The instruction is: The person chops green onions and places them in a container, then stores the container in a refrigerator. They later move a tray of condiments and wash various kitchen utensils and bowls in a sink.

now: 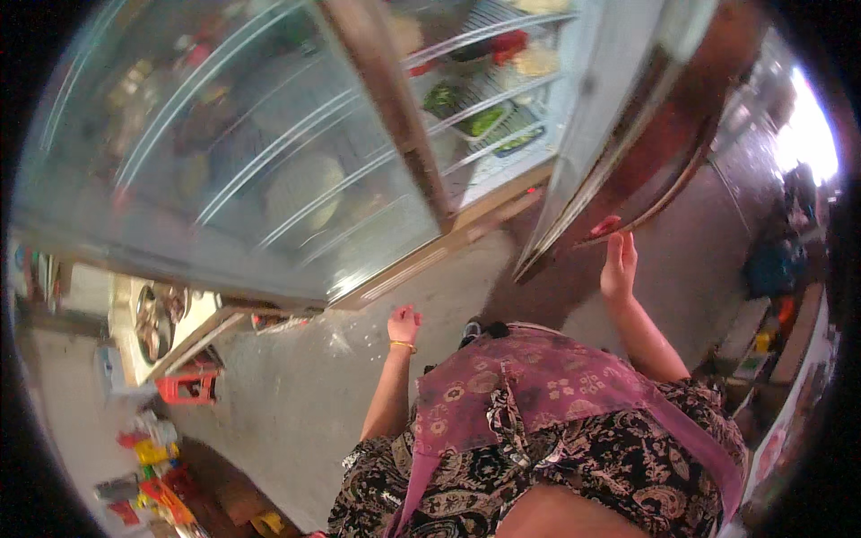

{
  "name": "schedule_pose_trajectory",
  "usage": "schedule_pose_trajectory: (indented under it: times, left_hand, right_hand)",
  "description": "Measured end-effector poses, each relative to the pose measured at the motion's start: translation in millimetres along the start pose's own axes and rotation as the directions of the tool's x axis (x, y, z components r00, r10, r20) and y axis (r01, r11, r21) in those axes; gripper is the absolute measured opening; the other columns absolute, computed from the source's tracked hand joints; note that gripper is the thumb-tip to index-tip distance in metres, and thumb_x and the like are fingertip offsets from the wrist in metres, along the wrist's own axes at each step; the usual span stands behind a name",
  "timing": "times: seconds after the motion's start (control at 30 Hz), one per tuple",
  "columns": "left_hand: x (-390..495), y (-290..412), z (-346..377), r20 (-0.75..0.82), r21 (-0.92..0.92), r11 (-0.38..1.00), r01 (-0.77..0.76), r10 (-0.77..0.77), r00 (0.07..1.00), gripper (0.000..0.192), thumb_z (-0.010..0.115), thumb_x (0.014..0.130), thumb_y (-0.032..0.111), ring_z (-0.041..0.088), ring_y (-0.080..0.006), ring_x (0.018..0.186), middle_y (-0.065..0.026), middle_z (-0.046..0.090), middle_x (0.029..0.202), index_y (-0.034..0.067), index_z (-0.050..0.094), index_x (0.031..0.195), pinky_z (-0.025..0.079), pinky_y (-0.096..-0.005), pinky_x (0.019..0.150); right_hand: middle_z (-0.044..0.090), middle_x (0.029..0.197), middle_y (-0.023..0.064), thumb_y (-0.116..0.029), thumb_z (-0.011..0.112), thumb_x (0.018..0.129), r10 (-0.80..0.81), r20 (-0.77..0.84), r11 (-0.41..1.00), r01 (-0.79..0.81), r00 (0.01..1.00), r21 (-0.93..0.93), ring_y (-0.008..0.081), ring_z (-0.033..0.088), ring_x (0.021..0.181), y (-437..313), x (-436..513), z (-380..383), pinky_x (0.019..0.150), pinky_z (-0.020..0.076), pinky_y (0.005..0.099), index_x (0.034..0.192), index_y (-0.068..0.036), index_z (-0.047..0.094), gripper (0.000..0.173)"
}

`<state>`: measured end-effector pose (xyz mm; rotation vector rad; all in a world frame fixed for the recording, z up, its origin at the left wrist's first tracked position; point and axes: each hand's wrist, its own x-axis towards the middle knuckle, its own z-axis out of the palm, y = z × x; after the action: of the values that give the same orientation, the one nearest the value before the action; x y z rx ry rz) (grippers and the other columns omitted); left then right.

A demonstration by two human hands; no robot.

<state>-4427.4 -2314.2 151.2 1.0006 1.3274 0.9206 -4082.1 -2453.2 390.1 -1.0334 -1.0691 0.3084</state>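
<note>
A tall glass-door refrigerator with wire shelves fills the upper part of the view. Its right door (625, 148) stands ajar, with my right hand (619, 259) at the lower part of the door's long curved handle; the fingertips are partly hidden behind it. Inside the opening, a tray of green vegetables (488, 121) rests on a wire shelf, with something red (509, 46) higher up. The left glass door (269, 155) is closed. My left hand (403, 324), with a yellow bangle at the wrist, hangs in the air below the refrigerator's base, fingers loosely curled and holding nothing visible.
A red plastic crate (188, 387) stands on the floor at the left, below a pale table (124, 329) bearing a metal dish. Colourful packets (158, 450) lie at the lower left. A dark blue item (773, 269) and shelving line the right side.
</note>
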Motion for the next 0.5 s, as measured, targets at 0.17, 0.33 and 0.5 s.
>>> schedule_pose_trajectory:
  times: [0.17, 0.33, 0.5]
  left_hand:
    - [-11, -32, -103, -0.137, 0.166, 0.979, 0.120, -0.098, 0.986, 0.016, 0.049, 0.085, 0.017, 0.054, -0.0138, 0.047, -0.0108, 0.060, 0.066, 0.002, 0.054, 0.089, 0.043, -0.0252, 0.042]
    - [-43, -22, -134, -0.139, 0.089, 0.975, 0.205, -0.192, 0.972, 0.020, 0.047, 0.082, 0.019, 0.054, -0.0141, 0.049, -0.0085, 0.060, 0.062, 0.002, 0.057, 0.082, 0.043, -0.0269, 0.043]
    - [-60, -3, -129, -0.128, 0.079, 0.967, 0.244, -0.232, 0.964, 0.024, 0.044, 0.081, 0.021, 0.055, -0.0151, 0.051, -0.0073, 0.060, 0.061, 0.003, 0.059, 0.077, 0.044, -0.0282, 0.046]
  right_hand:
    - [0.054, 0.073, -0.0023, -0.016, 0.052, 0.085, 0.077, 0.045, 0.919, -0.053, 0.996, -0.391, 0.0047, 0.044, 0.065, -19, 52, 88, 0.060, 0.0377, 0.0196, 0.090, -0.004, 0.057, 0.014]
    - [0.044, 0.063, 0.0066, -0.025, 0.058, 0.082, 0.026, 0.074, 0.886, 0.011, 0.997, -0.463, 0.0103, 0.035, 0.060, -27, 121, 153, 0.056, 0.0360, 0.0238, 0.076, -0.001, 0.048, 0.027]
    - [0.048, 0.065, 0.0098, -0.031, 0.060, 0.079, -0.005, 0.065, 0.859, 0.037, 0.998, -0.510, 0.0182, 0.041, 0.059, -26, 163, 200, 0.058, 0.0391, 0.0280, 0.076, 0.000, 0.048, 0.033]
